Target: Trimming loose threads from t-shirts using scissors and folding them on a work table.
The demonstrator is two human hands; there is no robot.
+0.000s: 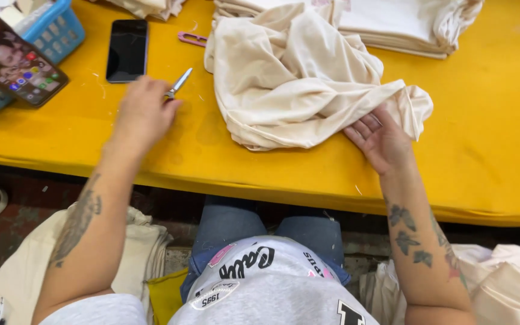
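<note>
My left hand is closed around small metal thread snips, whose tip points up and to the right over the yellow table. A crumpled cream garment lies in the middle of the table. My right hand rests palm up at the garment's lower right edge, with its fingers tucked under a fold of the cloth.
A dark phone lies face up at the upper left. A second phone with a lit screen leans on a blue basket. Pink snips lie near a stack of folded cream garments. More cloth piles sit below the table.
</note>
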